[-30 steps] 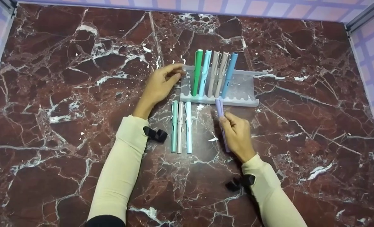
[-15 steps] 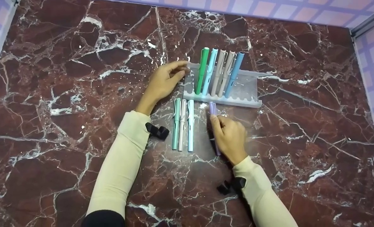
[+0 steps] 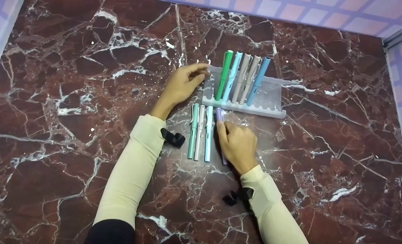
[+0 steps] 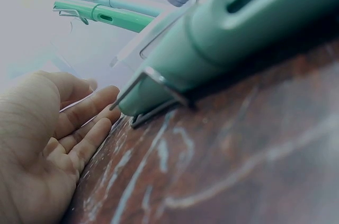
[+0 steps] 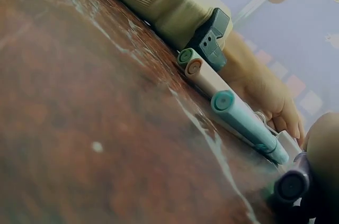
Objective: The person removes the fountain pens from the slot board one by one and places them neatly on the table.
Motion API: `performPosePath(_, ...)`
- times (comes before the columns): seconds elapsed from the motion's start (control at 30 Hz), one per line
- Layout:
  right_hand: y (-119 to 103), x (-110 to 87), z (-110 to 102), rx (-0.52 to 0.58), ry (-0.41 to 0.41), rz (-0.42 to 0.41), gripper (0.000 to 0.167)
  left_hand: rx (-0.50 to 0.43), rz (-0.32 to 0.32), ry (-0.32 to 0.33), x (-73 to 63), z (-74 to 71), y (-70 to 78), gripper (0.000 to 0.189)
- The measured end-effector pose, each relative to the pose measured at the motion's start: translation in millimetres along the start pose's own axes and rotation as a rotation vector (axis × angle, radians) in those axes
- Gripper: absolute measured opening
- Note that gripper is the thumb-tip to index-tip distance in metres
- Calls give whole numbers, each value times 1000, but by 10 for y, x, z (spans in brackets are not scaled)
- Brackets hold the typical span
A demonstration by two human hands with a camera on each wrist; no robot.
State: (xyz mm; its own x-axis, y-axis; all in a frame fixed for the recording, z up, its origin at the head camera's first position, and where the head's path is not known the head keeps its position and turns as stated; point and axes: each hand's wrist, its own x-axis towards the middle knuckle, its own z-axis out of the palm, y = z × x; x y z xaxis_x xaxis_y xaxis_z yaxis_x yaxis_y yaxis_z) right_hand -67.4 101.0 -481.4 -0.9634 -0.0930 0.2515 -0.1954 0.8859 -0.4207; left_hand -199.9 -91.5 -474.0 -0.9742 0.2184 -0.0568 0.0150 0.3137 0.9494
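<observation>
My right hand (image 3: 238, 144) grips a capped purple pen (image 3: 219, 114) low over the table, just right of a row of three pens. That row holds a teal pen (image 3: 193, 132), a pale grey-pink pen (image 3: 199, 134) and a light blue pen (image 3: 208, 135), lying side by side. Behind them stands a clear plastic pen rack (image 3: 272, 93) with several pens leaning in its notches, from a green pen (image 3: 224, 76) to a blue pen (image 3: 259, 81). My left hand (image 3: 183, 84) is at the rack's left edge, fingers loosely bent, fingertips right at its upper corner.
The rack's front ledge (image 3: 261, 112) has bare notches right of the blue pen. Two grey-brown pens (image 3: 241, 78) lean between the light blue and blue ones. A patterned wall (image 3: 289, 13) bounds the marbled table (image 3: 329, 142) at the back.
My right hand has moved left with the purple pen, from below the rack's middle to beside the row of lying pens. My left hand stays at the rack's edge. The head view has shifted slightly.
</observation>
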Motion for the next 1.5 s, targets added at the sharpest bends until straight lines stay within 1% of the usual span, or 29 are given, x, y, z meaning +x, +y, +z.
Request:
performPosePath(0.03,5,-3,-2,2,3,-5,49,-1,-2,-6,7,9,5,34)
performPosePath(0.23,17,-11,-9,-27,57,-9,52,65,16,-22,39,42,27,35)
performPosePath(0.37,6,-3,-3,-41,36,-22,51,79,2,-13,25,23,17,35)
performPosePath(0.5,-3,8,13,-41,0,-37,48,70,-9,-2,2,-13,-7,35)
performPosePath(0.63,8,14,10,-42,-7,-27,47,57,-2,-9,9,-6,12,35)
performPosePath(0.7,10,22,13,-39,-6,-27,46,50,-5,-13,14,-3,19,35)
performPosePath(0.93,-1,59,57,-29,41,-68,43,16,35,-9,13,-15,-7,34)
performPosePath(1.1,-3,53,57,-4,23,-71,43,-11,14,-7,-3,-9,-11,34)
performPosePath(1.27,6,48,50,2,5,-74,45,3,28,1,-4,-11,-24,34)
performPosePath(1.37,50,70,26,46,-15,-83,44,-13,39,-5,10,-15,-25,34)
performPosePath(1.43,118,106,-2,120,-21,-88,41,-37,43,-12,11,-15,-29,34)
performPosePath(1.5,219,158,-31,205,11,-92,36,-50,47,-17,4,-17,-38,34)
